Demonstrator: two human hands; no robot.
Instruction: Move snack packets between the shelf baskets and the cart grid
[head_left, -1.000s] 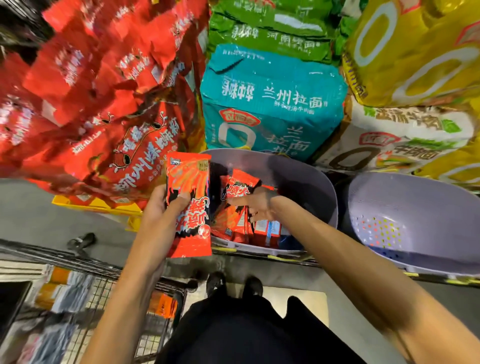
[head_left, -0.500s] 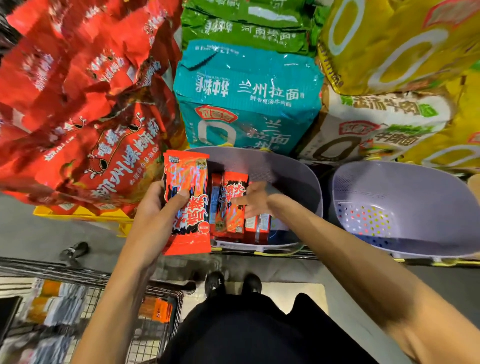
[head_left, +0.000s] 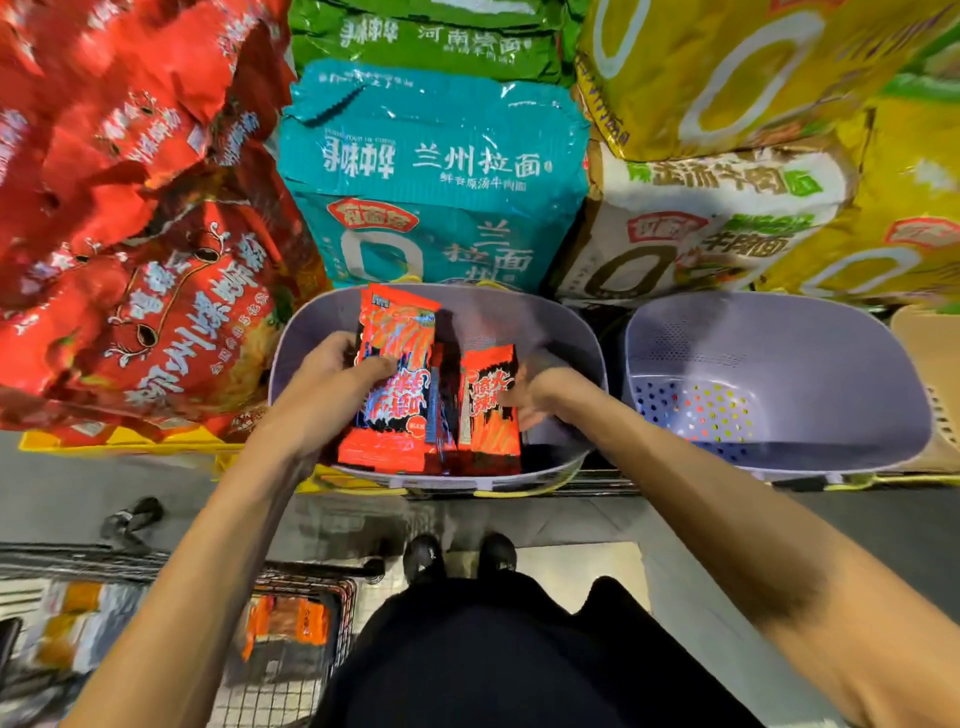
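My left hand (head_left: 332, 384) grips a red snack packet (head_left: 397, 374) and holds it upright inside the left lilac basket (head_left: 561, 332). Several more red packets (head_left: 488, 410) stand in that basket. My right hand (head_left: 535, 395) is in the basket too, its fingers against the right side of those standing packets; whether it grips one is hidden. The wire cart grid (head_left: 280, 675) is at the lower left, with orange packets (head_left: 285, 621) lying in it.
A second lilac basket (head_left: 779, 374) sits to the right with nothing in it. Large noodle multipacks are stacked behind: red (head_left: 130, 234), teal (head_left: 436, 171), white and yellow (head_left: 727, 208). My feet (head_left: 457, 556) stand on the grey floor below the shelf edge.
My left hand has carried the red packet from in front of the shelf into the left basket. My right hand has stayed among the standing packets.
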